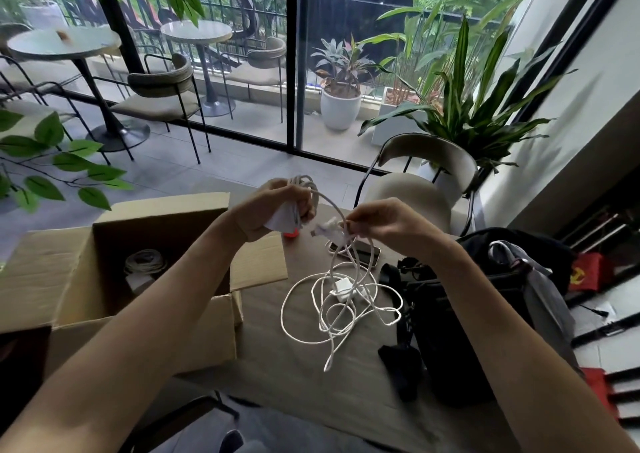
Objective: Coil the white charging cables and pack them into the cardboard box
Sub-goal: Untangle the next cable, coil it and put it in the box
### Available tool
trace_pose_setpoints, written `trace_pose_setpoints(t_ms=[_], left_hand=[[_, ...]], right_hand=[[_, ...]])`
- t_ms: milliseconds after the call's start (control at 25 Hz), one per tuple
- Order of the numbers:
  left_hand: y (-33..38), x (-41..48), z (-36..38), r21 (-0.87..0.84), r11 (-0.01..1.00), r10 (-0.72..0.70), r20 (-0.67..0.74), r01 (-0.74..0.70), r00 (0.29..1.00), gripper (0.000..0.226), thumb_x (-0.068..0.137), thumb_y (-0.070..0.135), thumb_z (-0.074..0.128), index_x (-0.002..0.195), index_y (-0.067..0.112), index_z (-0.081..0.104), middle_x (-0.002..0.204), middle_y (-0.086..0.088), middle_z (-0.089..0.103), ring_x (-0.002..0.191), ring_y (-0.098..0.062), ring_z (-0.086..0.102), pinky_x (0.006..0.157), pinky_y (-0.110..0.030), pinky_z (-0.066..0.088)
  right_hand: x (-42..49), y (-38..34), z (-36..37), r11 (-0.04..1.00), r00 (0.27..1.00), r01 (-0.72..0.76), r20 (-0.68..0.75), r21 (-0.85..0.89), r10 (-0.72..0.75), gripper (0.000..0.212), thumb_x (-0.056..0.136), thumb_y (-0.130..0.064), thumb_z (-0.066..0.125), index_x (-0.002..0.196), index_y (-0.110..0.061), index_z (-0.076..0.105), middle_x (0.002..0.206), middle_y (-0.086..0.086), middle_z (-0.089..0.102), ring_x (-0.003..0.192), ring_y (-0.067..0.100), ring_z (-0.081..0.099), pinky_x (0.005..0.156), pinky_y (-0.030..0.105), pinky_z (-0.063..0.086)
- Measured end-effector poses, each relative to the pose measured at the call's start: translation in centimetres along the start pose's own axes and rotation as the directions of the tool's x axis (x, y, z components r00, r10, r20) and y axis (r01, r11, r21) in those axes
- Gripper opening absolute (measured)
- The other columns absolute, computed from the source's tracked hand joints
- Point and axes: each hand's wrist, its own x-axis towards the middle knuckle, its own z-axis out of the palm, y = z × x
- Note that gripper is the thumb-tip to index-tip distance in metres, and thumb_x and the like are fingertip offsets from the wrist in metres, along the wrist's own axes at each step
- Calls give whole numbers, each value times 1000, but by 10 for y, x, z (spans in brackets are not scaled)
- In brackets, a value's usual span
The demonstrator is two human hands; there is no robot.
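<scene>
Tabletop (277, 383); blurry plug (329, 228) in right grip (375, 222)

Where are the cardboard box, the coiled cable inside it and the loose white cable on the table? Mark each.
cardboard box (156, 234): head view, inner back wall.
coiled cable (145, 261): head view, top of its loops.
loose white cable (337, 317): head view, middle of the tangle.

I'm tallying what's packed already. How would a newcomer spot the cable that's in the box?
Find the open cardboard box on the left of the table. Down in its shadowed bottom lies the coiled cable. Unlike the loose cable sprawled beside the box, it is wound into a tidy ring.
</scene>
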Motion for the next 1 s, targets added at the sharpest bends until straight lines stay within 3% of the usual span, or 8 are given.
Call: trace_pose_setpoints(t_ms=[240, 360, 480, 600, 680, 760, 840, 1000], left_hand=[[4, -10, 5, 183, 982, -49, 28, 43, 998, 11, 88, 19, 67, 80, 13, 70, 73, -2, 70, 68, -12, 68, 63, -22, 55], [22, -12, 26, 461, 884, 5, 165, -82, 986, 20, 91, 18, 67, 90, -1, 71, 81, -7, 72, 73, -20, 69, 68, -31, 58], [44, -19, 44, 599, 777, 22, 284, -195, 959, 13, 92, 18, 69, 86, 8, 73, 78, -1, 71, 69, -18, 68, 64, -33, 57], [51, -27, 43, 668, 721, -56, 319, -183, 946, 12, 92, 18, 69, 82, 13, 73, 74, 6, 70, 66, -9, 67, 61, -22, 52], [48, -30, 32, 697, 707, -69, 240, -123, 968, 15, 91, 18, 69, 83, 6, 73, 72, 2, 69, 65, -9, 66, 61, -20, 51], [45, -34, 16, 628, 777, -6, 89, -52, 996, 25, 88, 25, 71, 82, 1, 72, 75, -8, 69, 66, -15, 65, 61, -25, 51], [46, -39, 3, 407, 912, 74, -35, -54, 997, 30, 82, 36, 77, 77, 7, 72, 78, -15, 67, 69, -21, 64, 62, -28, 51], [58, -31, 13, -49, 965, 257, -16, -257, 966, 19, 75, 26, 74, 73, 10, 65, 71, -8, 61, 65, -19, 60, 61, -27, 51]], right_hand=[[-1, -3, -7, 994, 922, -8, -386, -112, -36, 14, 96, 0, 58, 97, -4, 72, 74, 8, 69, 50, 17, 67, 47, 32, 55], [-1, -5, -8, 929, 939, -39, -332, -367, -92, 13, 97, -7, 58, 100, -8, 70, 77, -1, 71, 47, 15, 68, 46, 39, 58], [0, -1, -14, 844, 942, -99, -323, -527, -92, 13, 98, -14, 57, 101, -12, 70, 80, -1, 73, 51, 13, 68, 54, 43, 60], [4, 11, -19, 870, 842, -236, -538, -433, -39, 18, 101, -18, 51, 103, -7, 65, 74, 7, 71, 50, 17, 70, 48, 39, 58], [3, 20, -25, 939, 733, -314, -664, -142, 145, 21, 103, -18, 47, 108, -4, 61, 71, 10, 70, 47, 16, 68, 40, 27, 52], [-1, 29, -32, 916, 677, -400, -683, -29, 274, 21, 103, -20, 46, 107, -5, 60, 75, 10, 71, 48, 16, 67, 38, 18, 47], [-6, 36, -35, 827, 732, -511, -622, -234, 277, 18, 100, -21, 51, 103, -11, 65, 80, 6, 73, 57, 13, 69, 43, 13, 46], [0, 34, -20, 689, 821, -506, -535, -519, 199, 14, 94, -24, 60, 101, -23, 72, 99, 7, 74, 92, 29, 68, 79, 36, 53]])
